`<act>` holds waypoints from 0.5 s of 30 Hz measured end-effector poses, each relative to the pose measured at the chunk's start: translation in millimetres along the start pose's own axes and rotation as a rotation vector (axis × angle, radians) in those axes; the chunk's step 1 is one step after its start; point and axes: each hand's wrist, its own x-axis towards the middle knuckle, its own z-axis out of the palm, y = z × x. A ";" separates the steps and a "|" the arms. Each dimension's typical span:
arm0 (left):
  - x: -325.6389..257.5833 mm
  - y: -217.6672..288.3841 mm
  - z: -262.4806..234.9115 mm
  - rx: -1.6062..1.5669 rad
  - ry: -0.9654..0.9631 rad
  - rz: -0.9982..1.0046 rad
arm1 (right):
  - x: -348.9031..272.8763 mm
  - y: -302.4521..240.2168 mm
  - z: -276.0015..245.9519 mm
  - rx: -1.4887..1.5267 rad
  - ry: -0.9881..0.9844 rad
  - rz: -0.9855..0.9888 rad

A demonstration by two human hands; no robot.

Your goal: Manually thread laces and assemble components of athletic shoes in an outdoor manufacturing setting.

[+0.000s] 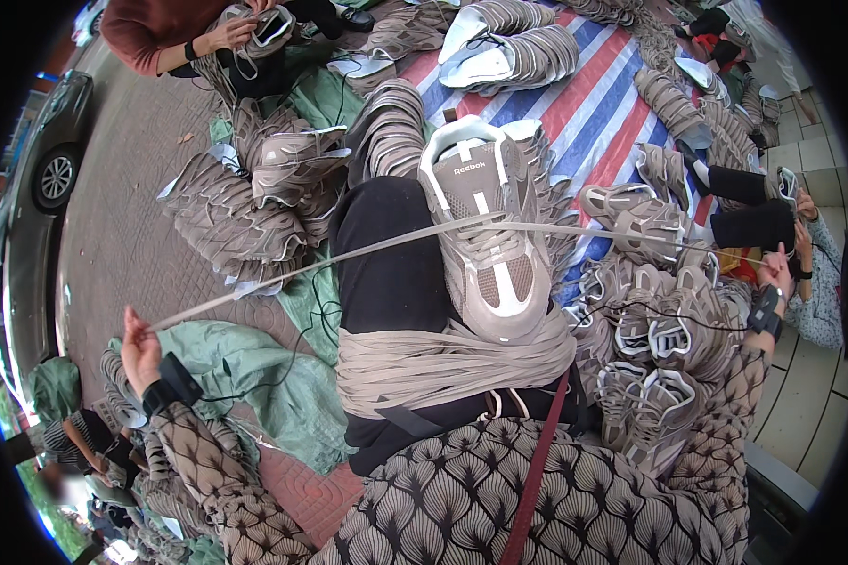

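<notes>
A beige and white sneaker upper point(488, 273) rests on my black-trousered thigh, its toe pointing toward me. Its flat beige shoelace point(367, 247) runs out both ways from the eyelets, stretched tight. Far out to the left, my left hand point(141, 353) is closed on one end of the lace. My right hand point(775, 270) grips the other end, out to the right at about the same distance. Across my lap, just below the toe, lies a thick bundle of loose beige laces point(452, 372). Both wrists wear black bands.
Stacked sneaker uppers point(231, 221) lie on the left, and several laced sneakers point(664, 320) sit by my right side. Beneath is a striped tarp point(584, 104); green sacking point(245, 377) spreads at left. Other people work around, one with a sneaker upper point(264, 33). A car point(42, 188) stands far left.
</notes>
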 end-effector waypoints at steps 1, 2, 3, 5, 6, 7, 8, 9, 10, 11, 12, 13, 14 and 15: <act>-16.7 -19.2 15.0 0.082 -0.161 -0.078 | -0.7 10.2 11.5 -0.060 0.059 -0.004; -30.9 -46.1 36.8 0.176 0.050 0.004 | -5.3 31.2 17.4 -0.241 0.348 -0.093; -69.1 -63.5 80.9 0.340 -0.065 0.071 | -23.5 68.2 52.6 -0.448 0.277 -0.040; -135.4 -101.1 163.1 0.666 -0.234 0.164 | -42.8 125.0 96.9 -0.639 -0.072 0.049; -163.5 -128.8 199.8 0.830 -0.286 0.186 | -68.1 159.4 145.7 -0.787 -0.046 0.031; -184.1 -151.3 223.2 0.901 -0.470 0.243 | -88.6 191.4 182.5 -0.832 -0.137 0.075; -208.6 -172.8 248.5 0.931 -0.664 0.305 | -107.4 219.7 215.5 -1.012 -0.207 0.089; -217.8 -196.6 259.5 0.921 -0.858 0.334 | -120.5 237.9 239.0 -1.140 -0.341 0.061; -240.6 -201.9 275.4 0.961 -0.904 0.305 | -126.0 263.3 258.2 -1.123 -0.524 -0.017; -248.2 -221.2 285.9 1.009 -1.027 0.430 | -131.0 282.1 268.7 -1.125 -0.682 -0.104; -262.0 -227.8 301.8 1.038 -1.069 0.466 | -139.4 291.7 285.3 -1.155 -0.700 -0.127; -267.2 -237.9 309.6 1.039 -1.121 0.626 | -145.6 304.5 296.6 -1.176 -0.729 -0.140; -277.5 -246.0 321.1 1.117 -1.156 0.614 | -149.8 309.9 297.9 -1.238 -0.722 -0.117; -283.2 -262.6 325.4 1.134 -1.151 0.738 | -153.4 313.8 294.7 -1.296 -0.719 -0.089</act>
